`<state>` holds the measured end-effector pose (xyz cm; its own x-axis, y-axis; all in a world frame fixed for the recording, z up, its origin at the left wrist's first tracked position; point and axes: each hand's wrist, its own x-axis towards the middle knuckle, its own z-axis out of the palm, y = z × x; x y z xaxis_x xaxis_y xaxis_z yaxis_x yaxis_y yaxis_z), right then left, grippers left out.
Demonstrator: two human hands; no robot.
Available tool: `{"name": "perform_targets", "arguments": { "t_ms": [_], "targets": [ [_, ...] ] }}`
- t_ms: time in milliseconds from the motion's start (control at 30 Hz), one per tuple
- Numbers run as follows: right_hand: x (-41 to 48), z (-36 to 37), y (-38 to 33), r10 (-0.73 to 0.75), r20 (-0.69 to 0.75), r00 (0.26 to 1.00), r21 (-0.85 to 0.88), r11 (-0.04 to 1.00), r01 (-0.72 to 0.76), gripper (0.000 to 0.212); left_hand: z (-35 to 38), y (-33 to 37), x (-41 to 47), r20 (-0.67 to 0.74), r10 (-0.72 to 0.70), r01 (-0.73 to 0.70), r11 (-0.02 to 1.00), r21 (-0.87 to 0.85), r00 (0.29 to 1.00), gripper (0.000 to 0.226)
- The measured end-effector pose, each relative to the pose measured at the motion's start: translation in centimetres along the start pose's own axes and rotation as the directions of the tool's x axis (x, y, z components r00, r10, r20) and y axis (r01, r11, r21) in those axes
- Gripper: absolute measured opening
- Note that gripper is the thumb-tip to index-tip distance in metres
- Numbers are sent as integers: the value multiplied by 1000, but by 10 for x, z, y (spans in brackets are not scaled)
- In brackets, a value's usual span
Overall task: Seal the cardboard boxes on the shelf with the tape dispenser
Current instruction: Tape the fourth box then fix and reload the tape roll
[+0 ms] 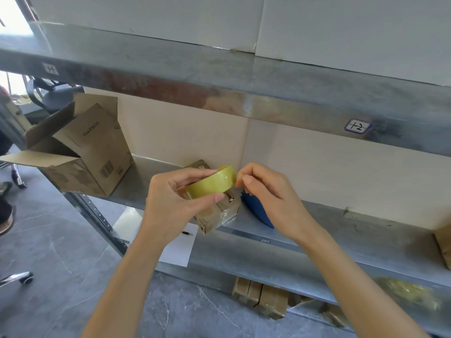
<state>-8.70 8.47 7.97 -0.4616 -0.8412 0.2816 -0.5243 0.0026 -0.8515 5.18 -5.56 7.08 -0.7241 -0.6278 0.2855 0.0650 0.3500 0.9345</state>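
Tape: yellowish translucent roll of packing tape (212, 184) is hovering, tilted, just above the small box at the front of the middle shelf level
Left hand: left hand (170, 201) is gripping the roll, with the fingers curling over its upper rim and the thumb pressing its outer face from below
Right hand: right hand (266, 198) is pinching at the roll's right edge with thumb and forefinger tips; whether a loose tape end is lying between them I cannot tell
Small box: small brown cardboard box (219, 215) with glossy tape on its near sides is sitting at the front lip of the grey metal shelf (341, 230), directly under the roll and partly hidden by the left hand
Blue piece: blue plastic piece with a toothed edge (256, 213) is lying on the shelf just beside the small box, mostly behind the right hand
Open box: large brown cardboard box with raised flaps (80, 152) is sitting on the same level, well apart to the left
Lower level: white sheet of paper (178, 251) is lying below the left hand, with a dark pen (187, 233) resting on it
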Motion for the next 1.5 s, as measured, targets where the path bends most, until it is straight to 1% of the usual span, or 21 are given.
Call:
{"name": "perform_targets", "arguments": {
  "t_ms": [100, 200, 267, 333, 433, 500, 567, 633, 667, 733, 833, 900, 1033, 1167, 1300, 1500],
  "targets": [
    [0, 10, -2, -95, -135, 986, -213, 975, 65, 26, 4, 0, -1, -19, -3, 3, 1000, -9, 1000, 40],
    [2, 21, 1, -183, -167, 969, -393, 914, 104, 39, 6, 1, -2, -27, -9, 10, 999, 35, 1000, 40],
    [4, 25, 4, -244, -162, 956, -464, 874, 144, 39, 6, 1, -3, -32, -9, 10, 999, 47, 999, 37],
    [6, 27, 7, -318, -150, 936, -523, 829, 198, 33, 4, 1, -3, -24, -2, 3, 999, 48, 1000, 37],
    [8, 24, 12, -400, -121, 909, -568, 779, 267, 31, 3, 3, -2, -13, -9, 10, 998, 55, 1000, 40],
    [10, 22, 14, -446, -96, 890, -590, 745, 310, 27, 2, 3, -2, -9, -16, 17, 999, 36, 1000, 38],
    [12, 21, 16, -479, -71, 875, -638, 696, 329, 25, 1, 3, -1, 5, -22, 21, 999, 46, 1000, 40],
    [13, 19, 19, -504, -28, 863, -669, 652, 358, 25, 1, 2, -1, 12, -37, 37, 999, 21, 999, 43],
    [15, 18, 20, -509, -5, 861, -665, 645, 378, 25, 1, 1, -1, 15, -42, 42, 999, 8, 999, 41],
    [16, 13, 22, -501, 31, 865, -629, 663, 406, 25, 2, 2, 0, 21, -51, 51, 999, -6, 998, 38],
    [16, 3, 21, -434, 51, 900, -536, 749, 391, 23, 2, 5, 0, 39, -62, 65, 996, -62, 997, 37],
    [14, 0, 18, -381, 51, 923, -485, 798, 356, 22, 0, 6, 0, 51, -81, 86, 992, -93, 995, 38],
    [17, -3, 11, -291, 2, 957, -345, 898, 274, 21, -2, 7, 2, 57, -92, 100, 982, -158, 994, 40],
    [17, -6, 7, -171, -6, 985, -141, 976, 168, 23, -4, 7, 1, 77, -96, 109, 977, -185, 992, 40],
    [16, -6, 5, -113, 0, 994, -46, 993, 113, 23, -4, 8, 1, 78, -105, 119, 970, -214, 991, 39],
    [15, -6, 5, -64, 32, 997, 32, 998, 63, 22, -6, 9, 0, 83, -108, 124, 964, -233, 991, 38]
  ]
}}
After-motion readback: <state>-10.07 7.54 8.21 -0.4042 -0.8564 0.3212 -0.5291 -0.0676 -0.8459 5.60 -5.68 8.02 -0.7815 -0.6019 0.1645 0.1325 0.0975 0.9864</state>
